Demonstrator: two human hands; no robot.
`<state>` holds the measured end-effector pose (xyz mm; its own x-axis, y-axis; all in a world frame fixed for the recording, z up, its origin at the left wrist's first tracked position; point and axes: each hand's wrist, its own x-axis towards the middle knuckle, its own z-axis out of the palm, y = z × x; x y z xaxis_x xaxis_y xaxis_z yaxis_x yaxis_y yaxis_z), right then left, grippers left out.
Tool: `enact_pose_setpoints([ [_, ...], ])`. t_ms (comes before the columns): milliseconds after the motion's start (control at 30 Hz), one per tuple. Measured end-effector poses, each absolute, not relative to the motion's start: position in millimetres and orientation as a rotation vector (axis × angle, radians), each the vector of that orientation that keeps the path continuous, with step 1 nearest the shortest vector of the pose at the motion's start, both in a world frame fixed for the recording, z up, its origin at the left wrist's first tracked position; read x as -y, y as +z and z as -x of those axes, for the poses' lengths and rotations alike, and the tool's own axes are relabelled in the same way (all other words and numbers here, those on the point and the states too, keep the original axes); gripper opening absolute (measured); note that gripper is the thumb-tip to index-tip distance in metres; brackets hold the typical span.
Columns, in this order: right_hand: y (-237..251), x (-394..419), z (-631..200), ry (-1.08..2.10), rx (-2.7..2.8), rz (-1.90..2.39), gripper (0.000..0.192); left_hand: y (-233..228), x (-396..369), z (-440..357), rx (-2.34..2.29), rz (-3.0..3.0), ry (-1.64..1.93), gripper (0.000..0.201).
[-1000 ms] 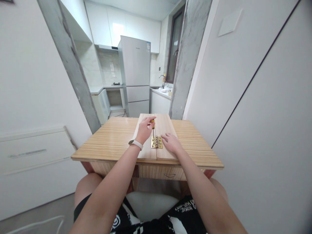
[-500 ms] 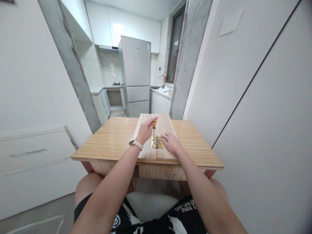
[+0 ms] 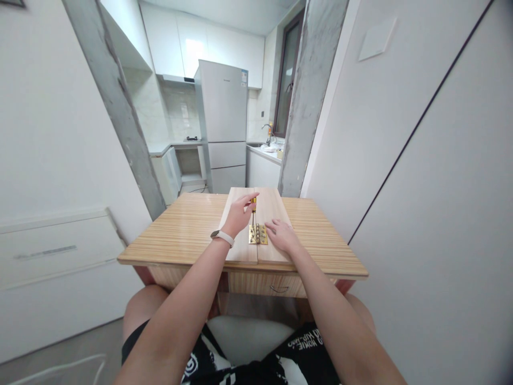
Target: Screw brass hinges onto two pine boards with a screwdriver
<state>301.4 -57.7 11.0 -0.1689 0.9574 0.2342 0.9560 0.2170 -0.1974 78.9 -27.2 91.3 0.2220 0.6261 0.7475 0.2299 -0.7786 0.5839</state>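
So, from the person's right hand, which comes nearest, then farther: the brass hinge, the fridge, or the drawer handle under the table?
From the right hand:
1. Brass hinge, just left of the fingertips.
2. Drawer handle, below the table edge.
3. Fridge, far back in the kitchen.

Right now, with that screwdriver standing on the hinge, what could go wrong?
The left hand holds the thin screwdriver upright by its top, so the tip might slip off the brass hinge and scratch the wooden boards. The right hand rests flat beside the hinge, close enough that a slip could jab it.
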Motion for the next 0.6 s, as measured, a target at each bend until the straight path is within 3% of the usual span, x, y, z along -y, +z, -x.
enact_pose_setpoints([
  [600,11.5,57.9,-301.1,0.025,2.187,1.805,0.051,89.1,28.1,-77.5,-0.801,-2.103,1.616,0.034],
])
